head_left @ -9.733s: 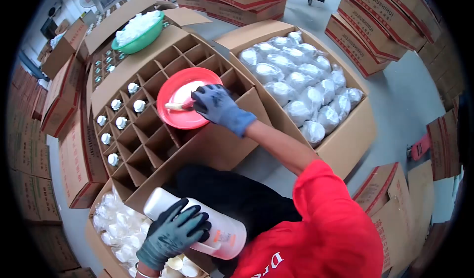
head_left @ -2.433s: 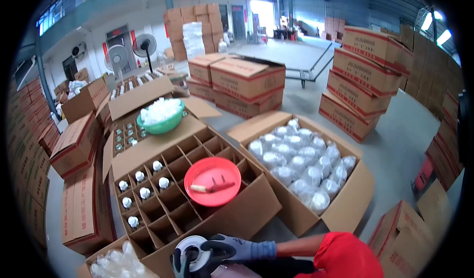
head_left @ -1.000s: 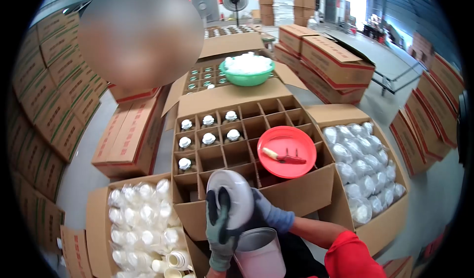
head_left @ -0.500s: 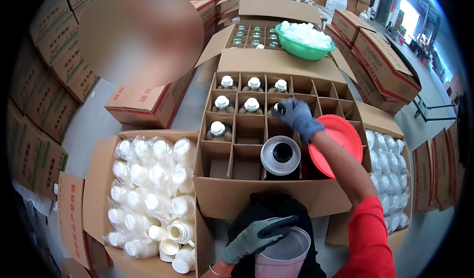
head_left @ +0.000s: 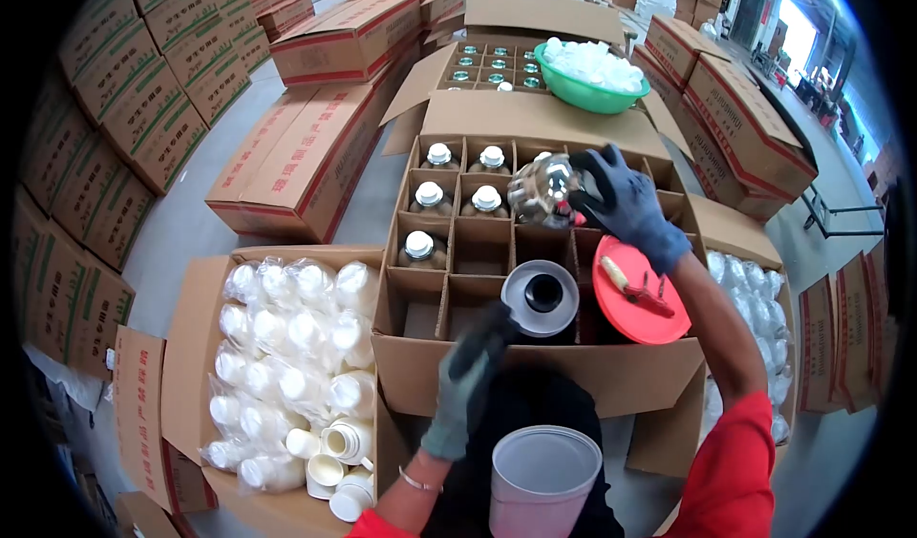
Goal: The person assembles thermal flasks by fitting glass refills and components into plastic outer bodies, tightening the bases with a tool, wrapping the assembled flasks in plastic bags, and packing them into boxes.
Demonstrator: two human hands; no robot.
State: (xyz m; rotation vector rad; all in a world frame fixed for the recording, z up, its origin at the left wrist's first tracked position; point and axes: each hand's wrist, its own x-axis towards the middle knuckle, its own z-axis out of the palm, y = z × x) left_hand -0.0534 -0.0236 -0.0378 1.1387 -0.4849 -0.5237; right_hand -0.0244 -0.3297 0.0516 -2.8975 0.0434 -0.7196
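My right hand point(head_left: 626, 204), in a grey-blue glove, grips a clear glass bottle point(head_left: 544, 191). The bottle is tilted above the divided carton point(head_left: 535, 371), among compartments holding white-capped bottles point(head_left: 486, 201). My left hand point(head_left: 468, 376), gloved and slightly blurred, reaches up with fingers stretched out and nothing visible in it. Its fingertips are close to a grey round funnel-like piece point(head_left: 541, 298) with a black centre, set over the carton. Beside that, a red plate point(head_left: 642, 295) carries a small red-handled tool point(head_left: 650, 299). A pinkish-white bucket point(head_left: 546, 481) stands between my legs.
At left, an open carton point(head_left: 205, 347) holds bagged white containers point(head_left: 306, 328). Another carton point(head_left: 659, 443) at right holds wrapped clear items. A green basin point(head_left: 592, 94) of translucent white pieces rests beyond. Stacked boxes point(head_left: 325, 147) line the left side.
My right hand has lifted the bottle out of its compartment. My left hand has left the bucket and moved up and left. The red plate has tilted or shifted, and the tool on it now shows.
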